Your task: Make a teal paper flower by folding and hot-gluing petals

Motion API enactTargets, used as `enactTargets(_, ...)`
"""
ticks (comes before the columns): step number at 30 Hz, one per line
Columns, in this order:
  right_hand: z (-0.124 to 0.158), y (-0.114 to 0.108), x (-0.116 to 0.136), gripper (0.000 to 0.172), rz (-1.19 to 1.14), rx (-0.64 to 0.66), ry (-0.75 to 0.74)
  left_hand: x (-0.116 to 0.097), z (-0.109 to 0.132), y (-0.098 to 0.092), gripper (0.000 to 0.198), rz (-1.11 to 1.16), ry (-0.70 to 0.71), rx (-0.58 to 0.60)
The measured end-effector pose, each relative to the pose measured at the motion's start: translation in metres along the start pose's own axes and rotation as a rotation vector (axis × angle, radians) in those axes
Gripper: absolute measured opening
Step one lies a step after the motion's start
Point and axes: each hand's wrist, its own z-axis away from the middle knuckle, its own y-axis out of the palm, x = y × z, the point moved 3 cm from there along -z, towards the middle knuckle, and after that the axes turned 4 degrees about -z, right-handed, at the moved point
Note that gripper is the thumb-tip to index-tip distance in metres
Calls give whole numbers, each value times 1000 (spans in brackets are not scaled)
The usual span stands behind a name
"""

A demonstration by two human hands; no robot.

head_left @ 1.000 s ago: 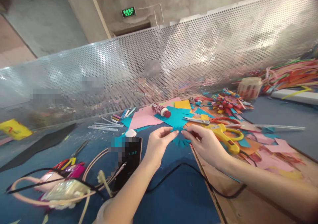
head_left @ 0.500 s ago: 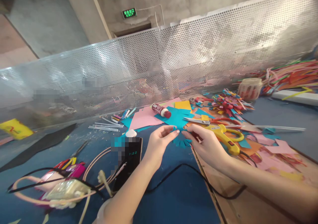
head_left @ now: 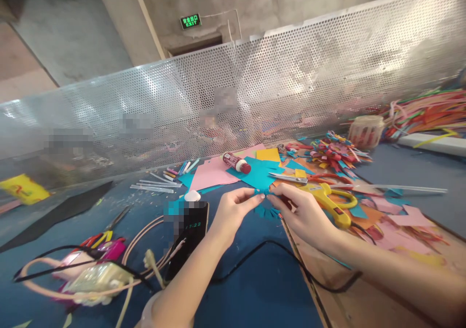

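Note:
Between my two hands, near the middle of the view, is a blue fringed paper piece (head_left: 267, 212), its cut strips hanging below my fingers. My left hand (head_left: 233, 214) pinches its left side between thumb and forefinger. The right side is pinched by my right hand (head_left: 302, 214), fingertips almost touching those of the left. Just beyond lie blue paper sheets (head_left: 260, 172), pink paper (head_left: 211, 173) and a dark red and white glue bottle (head_left: 236, 163). Scissors (head_left: 287, 178) with orange handles and a yellow glue gun (head_left: 331, 204) lie right of my hands.
A phone (head_left: 189, 236) and tangled cables with a power strip (head_left: 98, 279) lie at left. Paper scraps (head_left: 396, 226), a colourful paper flower pile (head_left: 338, 153) and a jar (head_left: 366, 130) are at right. A perforated metal screen (head_left: 182, 100) stands behind.
Both hands stay in nearly the same place. The blue paper between my fingertips has shifted slightly, and less of it shows above them.

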Motion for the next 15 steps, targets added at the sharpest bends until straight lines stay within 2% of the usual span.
enactTargets(8, 1, -1, 3, 12, 8, 8, -78, -4, 2, 1, 23, -3, 5, 24)
enactTargets(15, 0, 0, 1, 15, -16, 12, 4, -5, 2, 1, 20, -26, 6, 19)
